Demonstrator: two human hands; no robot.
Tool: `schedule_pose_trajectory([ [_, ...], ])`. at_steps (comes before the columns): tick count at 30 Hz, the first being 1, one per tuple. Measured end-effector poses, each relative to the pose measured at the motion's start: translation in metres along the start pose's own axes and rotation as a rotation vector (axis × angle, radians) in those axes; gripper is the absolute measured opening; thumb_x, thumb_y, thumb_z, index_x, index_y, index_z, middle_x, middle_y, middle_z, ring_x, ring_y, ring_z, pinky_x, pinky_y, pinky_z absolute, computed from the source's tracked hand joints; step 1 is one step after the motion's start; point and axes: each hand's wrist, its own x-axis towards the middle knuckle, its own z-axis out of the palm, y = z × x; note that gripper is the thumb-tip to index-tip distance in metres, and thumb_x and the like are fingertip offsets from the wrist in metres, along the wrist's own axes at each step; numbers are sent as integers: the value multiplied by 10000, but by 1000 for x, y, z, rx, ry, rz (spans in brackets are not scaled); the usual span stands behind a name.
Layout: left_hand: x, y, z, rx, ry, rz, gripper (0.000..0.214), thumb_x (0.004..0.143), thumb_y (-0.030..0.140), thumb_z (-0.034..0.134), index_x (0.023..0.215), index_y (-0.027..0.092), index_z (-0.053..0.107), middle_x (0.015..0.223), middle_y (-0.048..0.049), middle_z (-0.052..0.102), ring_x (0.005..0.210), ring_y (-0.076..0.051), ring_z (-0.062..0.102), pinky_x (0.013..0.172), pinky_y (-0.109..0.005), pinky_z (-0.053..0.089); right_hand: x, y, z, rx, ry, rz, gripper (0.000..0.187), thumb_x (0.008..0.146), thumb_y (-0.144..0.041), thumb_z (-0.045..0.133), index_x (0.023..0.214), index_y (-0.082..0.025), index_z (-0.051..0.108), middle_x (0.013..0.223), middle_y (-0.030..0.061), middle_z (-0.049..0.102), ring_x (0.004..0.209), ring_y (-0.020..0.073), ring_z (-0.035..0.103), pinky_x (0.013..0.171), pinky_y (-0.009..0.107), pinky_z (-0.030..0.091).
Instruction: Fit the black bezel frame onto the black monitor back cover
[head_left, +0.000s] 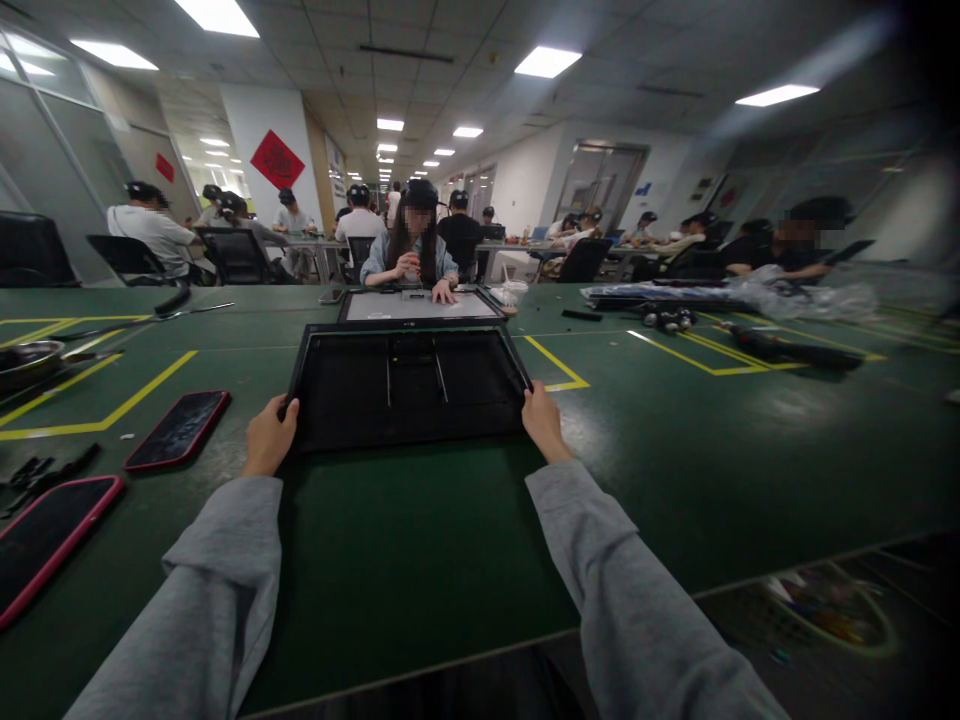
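A black flat monitor panel (409,385) lies back side up on the green table (420,540) in front of me. My left hand (270,436) grips its near left corner, fingers curled over the edge. My right hand (543,420) grips the near right corner the same way. Both arms wear grey sleeves. A metal bracket shows in the middle of the panel's back.
Two phones with red edges (178,428) (45,535) lie at the left, with black parts and a metal bowl (26,358) nearby. Opposite, a seated person has a white panel (418,305). Tools and plastic wrap (750,295) lie at the right. Yellow lines mark the table.
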Motion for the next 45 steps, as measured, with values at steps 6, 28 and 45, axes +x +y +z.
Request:
schedule_pose_trajectory([
  [6,-1,1,-2,49,-14,-16,555,898,524,384,1291,184,578,1150,-137,677,1048,-299,621,876,-403,461,-1,-2,-3,-34,-20,23,325,982,-231,324,1223,-119,511,1039,154,655,945,236,624,764,293,404],
  [28,-3,8,-5,113,-52,17,539,908,495,362,1251,149,591,1168,-148,663,1054,-292,611,875,-384,456,1,-1,-5,2,-35,44,357,978,-236,337,1274,-133,507,1108,155,659,1018,240,623,835,310,423],
  [45,-2,6,-6,116,-75,-21,554,917,503,314,1305,186,551,1155,-163,664,1040,-316,617,856,-417,458,-3,-3,-8,-7,-51,76,382,983,-340,341,1287,-165,492,1053,151,672,997,255,632,812,329,435],
])
